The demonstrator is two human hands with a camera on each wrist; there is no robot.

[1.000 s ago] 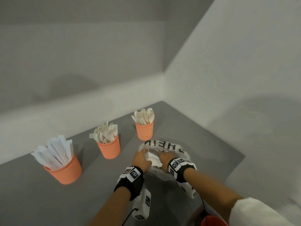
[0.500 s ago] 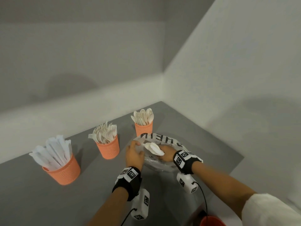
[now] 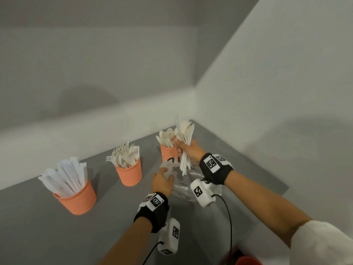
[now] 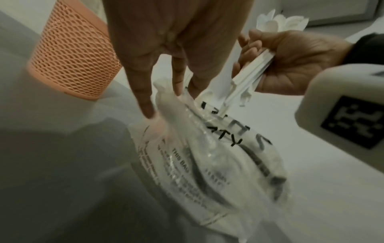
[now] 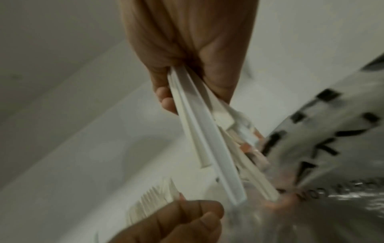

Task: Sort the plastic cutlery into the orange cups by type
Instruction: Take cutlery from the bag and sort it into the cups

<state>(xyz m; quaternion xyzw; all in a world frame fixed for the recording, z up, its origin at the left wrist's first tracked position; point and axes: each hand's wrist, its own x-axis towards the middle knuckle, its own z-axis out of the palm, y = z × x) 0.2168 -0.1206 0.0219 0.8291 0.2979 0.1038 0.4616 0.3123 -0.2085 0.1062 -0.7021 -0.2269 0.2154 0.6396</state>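
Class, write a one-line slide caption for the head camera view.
Right hand lifts a bundle of plastic cutlery from a bag held by the left hand, beside three orange cups.

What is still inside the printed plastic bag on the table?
The plastic bag is crumpled and glossy, so its contents cannot be made out. The right hand grips a bundle of cutlery just above its mouth, while the left hand holds the bag's edge.

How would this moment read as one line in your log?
right hand: grips cutlery bundle above bag | left hand: holds bag | three orange cups: filled by type
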